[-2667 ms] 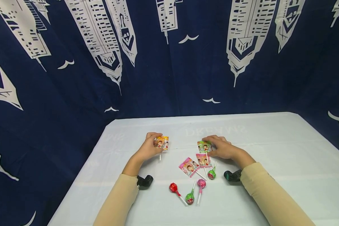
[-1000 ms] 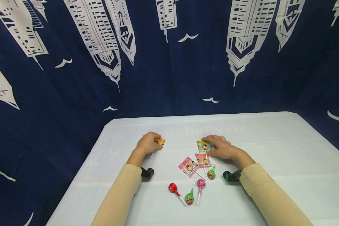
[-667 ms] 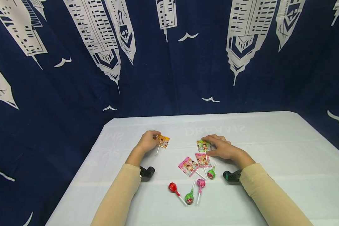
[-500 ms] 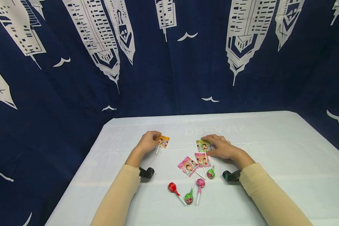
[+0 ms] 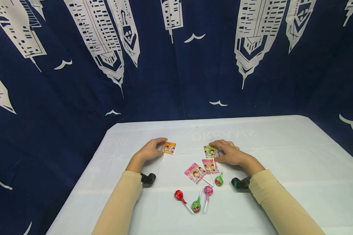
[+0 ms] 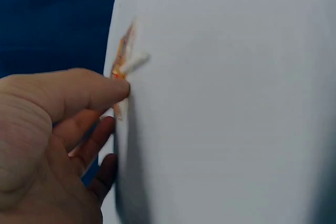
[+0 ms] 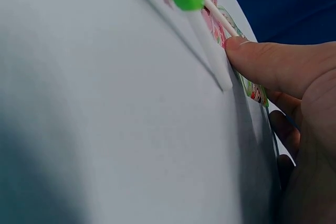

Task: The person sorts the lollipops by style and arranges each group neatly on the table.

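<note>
At the left of the white table, my left hand (image 5: pixel 148 150) holds the edge of a lollipop in a flat orange packet (image 5: pixel 169 148), its white stick pointing toward me. In the left wrist view the thumb (image 6: pixel 113 88) lies against this packet. My right hand (image 5: pixel 230 153) grips a lollipop in a green packet (image 5: pixel 211 150), fingers at its top edge and thumb near its stick. Just below lie two pink packet lollipops, one upright (image 5: pixel 210 165) and one tilted (image 5: pixel 195 173). Beside them sits a green ball lollipop (image 5: pixel 219 181), whose stick shows in the right wrist view.
Nearer me lie a red ball lollipop (image 5: pixel 178 195), a green ball lollipop (image 5: pixel 196 206) and a pink ball lollipop (image 5: pixel 208 190). The white-covered table (image 5: pixel 276 209) ends at the back against a dark blue curtain (image 5: pixel 164 94) printed with buildings.
My left hand turned the orange packet lollipop about, then shifted slightly left and nearer me with its fingers more spread. My right hand stayed at the green packet. The other lollipops have not moved.
</note>
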